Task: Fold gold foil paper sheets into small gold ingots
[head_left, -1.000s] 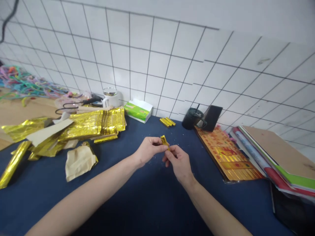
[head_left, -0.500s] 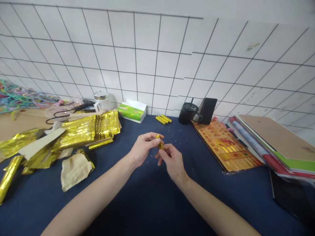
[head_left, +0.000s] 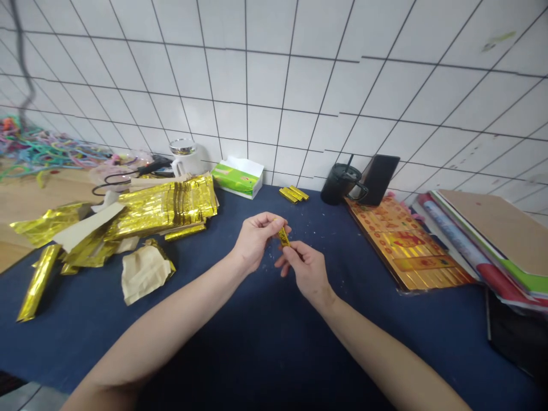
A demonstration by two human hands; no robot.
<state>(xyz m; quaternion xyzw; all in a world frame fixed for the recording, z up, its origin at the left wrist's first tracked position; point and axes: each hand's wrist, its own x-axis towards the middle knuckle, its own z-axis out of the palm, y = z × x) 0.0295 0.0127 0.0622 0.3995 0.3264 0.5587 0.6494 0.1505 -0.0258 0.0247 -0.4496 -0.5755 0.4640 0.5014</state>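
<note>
Between my two hands is a small folded strip of gold foil paper [head_left: 283,236]. My left hand [head_left: 258,238] pinches its upper end with thumb and fingers. At the lower end, my right hand [head_left: 305,268] grips it between thumb and forefinger, its other fingers curled beneath. Beyond my hands, several small folded gold foil pieces [head_left: 294,194] lie side by side on the dark blue table [head_left: 265,342]. Over to the left is a spread pile of gold foil paper [head_left: 166,205], with a crumpled sheet [head_left: 144,273] showing its pale side nearer me.
Along the tiled wall stand a white mug [head_left: 188,160], a green tissue pack [head_left: 238,178], a black cup [head_left: 340,185] and an upright black phone [head_left: 380,180]. Orange-gold printed packets [head_left: 411,251] and stacked folders [head_left: 496,234] lie at right. A rolled gold piece [head_left: 39,282] sits far left.
The view has tilted down and shifted left, so things appear higher and further right. Both hands keep hold of the gold foil strip, whose angle has changed slightly.
</note>
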